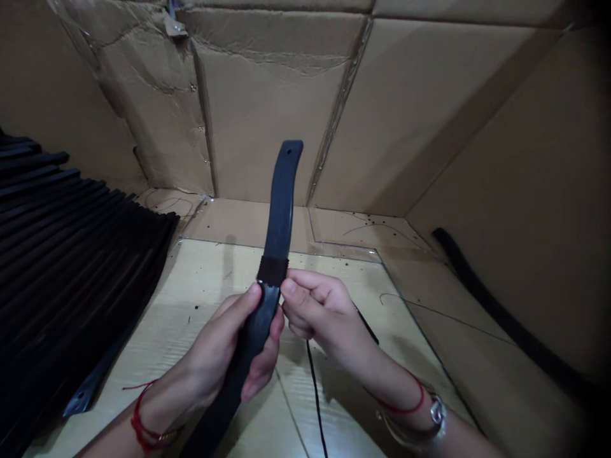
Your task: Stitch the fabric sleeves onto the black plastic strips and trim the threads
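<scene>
A long black strap [280, 203], flat and gently curved, rises in the middle with a small hole near its upper end. A dark brown band [273, 271] with ridged edges wraps around it. My left hand [233, 337] is closed around the strap just below the band, thumb on its front face. At the right edge of the strap, below the band, my right hand [324, 312] is closed in a pinch. A thin black cord [314, 381] hangs down from beneath that hand. Behind the same hand a slim dark piece [367, 324] sticks out; its other end is hidden.
Many similar dark straps [71, 267] lie stacked on the left. Another black strip [496, 305] rests along the right side. Cardboard walls [277, 108] enclose the back and sides of the pale work surface [205, 273]. Loose threads and dark specks lie about.
</scene>
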`<state>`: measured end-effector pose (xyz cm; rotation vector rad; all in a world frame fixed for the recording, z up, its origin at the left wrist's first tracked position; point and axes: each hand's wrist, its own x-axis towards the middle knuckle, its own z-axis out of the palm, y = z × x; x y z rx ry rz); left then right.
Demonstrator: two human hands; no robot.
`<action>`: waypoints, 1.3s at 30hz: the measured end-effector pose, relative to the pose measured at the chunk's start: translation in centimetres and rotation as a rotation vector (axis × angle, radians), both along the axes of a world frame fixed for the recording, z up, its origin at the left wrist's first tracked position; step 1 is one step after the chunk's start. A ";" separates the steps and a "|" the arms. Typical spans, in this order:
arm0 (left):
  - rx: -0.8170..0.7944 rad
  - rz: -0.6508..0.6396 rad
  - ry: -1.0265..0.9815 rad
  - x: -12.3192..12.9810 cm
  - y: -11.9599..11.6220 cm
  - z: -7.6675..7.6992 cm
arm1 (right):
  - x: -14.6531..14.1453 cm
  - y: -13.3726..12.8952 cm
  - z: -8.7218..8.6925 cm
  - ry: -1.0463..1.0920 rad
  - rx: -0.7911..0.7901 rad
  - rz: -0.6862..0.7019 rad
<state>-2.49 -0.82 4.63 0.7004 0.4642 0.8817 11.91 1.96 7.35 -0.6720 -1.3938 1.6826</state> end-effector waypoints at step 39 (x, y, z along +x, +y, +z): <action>-0.003 0.034 0.031 0.7 -0.2 -1.0 | -0.2 -1.3 1.1 0.027 -0.065 -0.091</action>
